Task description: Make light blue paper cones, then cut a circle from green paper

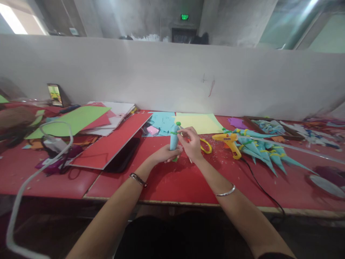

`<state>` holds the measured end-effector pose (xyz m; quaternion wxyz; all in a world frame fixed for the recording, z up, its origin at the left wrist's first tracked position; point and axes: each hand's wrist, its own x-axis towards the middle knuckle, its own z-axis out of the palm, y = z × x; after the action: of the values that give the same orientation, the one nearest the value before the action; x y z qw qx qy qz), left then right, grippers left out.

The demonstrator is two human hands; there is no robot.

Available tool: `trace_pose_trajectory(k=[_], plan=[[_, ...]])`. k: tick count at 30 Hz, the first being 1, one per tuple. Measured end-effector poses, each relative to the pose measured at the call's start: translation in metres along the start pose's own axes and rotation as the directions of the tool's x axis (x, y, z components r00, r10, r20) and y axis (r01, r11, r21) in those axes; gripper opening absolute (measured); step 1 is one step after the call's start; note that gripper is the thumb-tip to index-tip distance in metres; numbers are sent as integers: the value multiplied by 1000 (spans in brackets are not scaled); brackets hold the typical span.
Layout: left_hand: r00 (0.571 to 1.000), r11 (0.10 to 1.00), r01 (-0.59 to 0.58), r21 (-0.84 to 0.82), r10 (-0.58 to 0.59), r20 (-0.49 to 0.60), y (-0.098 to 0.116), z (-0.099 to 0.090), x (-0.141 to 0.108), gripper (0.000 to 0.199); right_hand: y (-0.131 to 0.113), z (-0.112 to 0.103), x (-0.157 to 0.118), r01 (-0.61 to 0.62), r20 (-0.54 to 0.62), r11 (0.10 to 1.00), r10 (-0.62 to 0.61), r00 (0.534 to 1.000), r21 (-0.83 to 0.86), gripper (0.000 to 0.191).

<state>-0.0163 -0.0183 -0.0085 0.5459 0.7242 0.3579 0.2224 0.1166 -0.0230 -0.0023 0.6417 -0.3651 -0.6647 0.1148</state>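
Note:
Over the middle of the red table, my left hand (168, 154) is closed around the lower part of a light blue paper cone (174, 142). The cone stands nearly upright. A green ball (178, 123) is at its top, and a green band (174, 133) runs round it below. My right hand (191, 140) is closed in a pinch beside the band, its fingertips at the cone's upper side. A thin pale stick (191, 160) shows below the right palm and appears to run through the grip. The pinched fingers hide part of it.
Right of my hands lie yellow-handled scissors (207, 146), a yellow glue gun (229, 143) with a trailing cord and several finished blue cones (260, 149). Behind are blue paper pieces (163, 122) and yellow sheets (199, 123). A red board (113, 144) leans at left, near a bent white holder (20, 201).

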Motion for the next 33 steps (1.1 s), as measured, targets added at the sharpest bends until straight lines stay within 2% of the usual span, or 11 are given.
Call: trace_pose_trajectory(k=[10,17,21,24,27,30,33], plan=[[1000,1000,22,7,-22,-16,1,1,0,33,-1,0,0,-22,27,1000,22,999,16,13],[999,999,31,14,-31,-15,1,1,0,34,0,0,0,-15,20,1000,14,1000,21,10],[1000,999,9,-45,-10,-26,-3,1,1,36,0,1,-1,-14,19,1000,14,1000,4,12],[996,968,-34,-250,11,-91,-4,0,2,38,0,1,-2,-14,7,1000,14,1000,5,20],[974,898,-84,-432,-17,-226,-4,-1,4,37,3,1,-4,-10,10,1000,10,1000,-3,22],[943,875,-117,-469,-49,-328,-5,-2,6,37,7,3,-5,1,139,999,5,990,-47,13],[924,873,-132,-470,-62,-376,-8,-3,9,46,11,5,-6,23,245,994,3,969,-103,13]])
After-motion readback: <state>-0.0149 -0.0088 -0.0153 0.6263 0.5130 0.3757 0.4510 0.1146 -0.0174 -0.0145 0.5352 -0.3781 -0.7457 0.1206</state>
